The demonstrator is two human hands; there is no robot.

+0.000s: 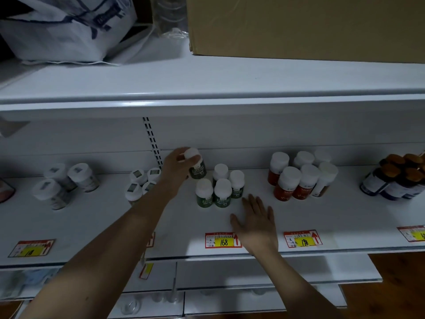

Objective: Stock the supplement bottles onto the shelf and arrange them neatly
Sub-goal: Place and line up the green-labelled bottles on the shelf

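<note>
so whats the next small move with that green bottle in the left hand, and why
Probably lower it to the shelf just behind and left of the four standing green-label bottles. The left hand grips the green-label bottle by its white cap there, and the right hand lies flat, holding nothing.

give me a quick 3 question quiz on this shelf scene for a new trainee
1. True or false: the left hand grips a white-capped, green-labelled supplement bottle by its cap.
2. How many green-labelled bottles stand in the cluster on the white shelf beside the held one?
A) two B) four C) six
3. Fill in: the right hand lies flat on the shelf, partly covering the red and yellow price tag that reads ___.

Key: 1 true; 2 B; 3 168
</note>
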